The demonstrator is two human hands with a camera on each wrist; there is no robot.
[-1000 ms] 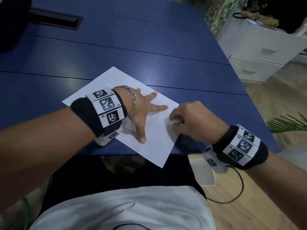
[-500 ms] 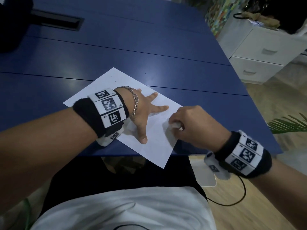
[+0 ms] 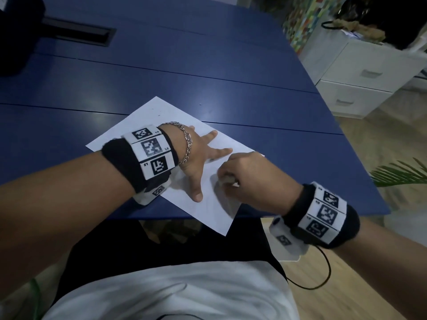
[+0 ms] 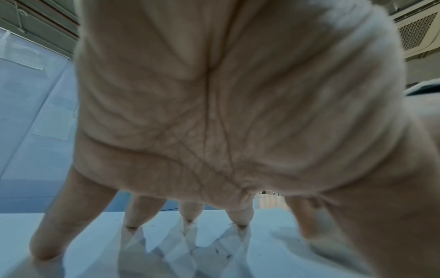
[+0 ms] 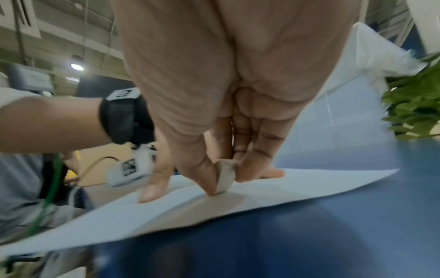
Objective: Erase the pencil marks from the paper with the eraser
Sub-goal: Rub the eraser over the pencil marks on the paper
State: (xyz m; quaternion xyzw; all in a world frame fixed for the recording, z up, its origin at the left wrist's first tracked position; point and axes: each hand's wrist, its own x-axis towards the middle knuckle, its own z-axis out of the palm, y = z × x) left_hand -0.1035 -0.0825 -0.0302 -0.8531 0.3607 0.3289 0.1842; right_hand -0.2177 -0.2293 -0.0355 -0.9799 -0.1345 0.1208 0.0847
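A white sheet of paper (image 3: 147,121) lies askew on the blue table (image 3: 208,72), one corner hanging over the near edge. My left hand (image 3: 203,158) lies flat on the sheet with fingers spread, holding it down; the left wrist view shows its fingertips (image 4: 188,220) pressing the paper (image 4: 262,244). My right hand (image 3: 233,179) pinches a small white eraser (image 3: 225,180) and presses it onto the sheet's right part. In the right wrist view the eraser (image 5: 225,177) sits between thumb and fingers, its tip on the paper (image 5: 309,182). A few faint pencil specks (image 4: 222,253) remain near my left fingers.
A white drawer cabinet (image 3: 360,72) stands off the table's right side, with a green plant (image 3: 402,174) nearer. A dark slot (image 3: 78,32) is set in the table at the far left. A black cable (image 3: 323,271) trails from my right wrist.
My right hand with the eraser has slid left and toward me across the paper, closer to my left thumb. The left hand has stayed put on the sheet.
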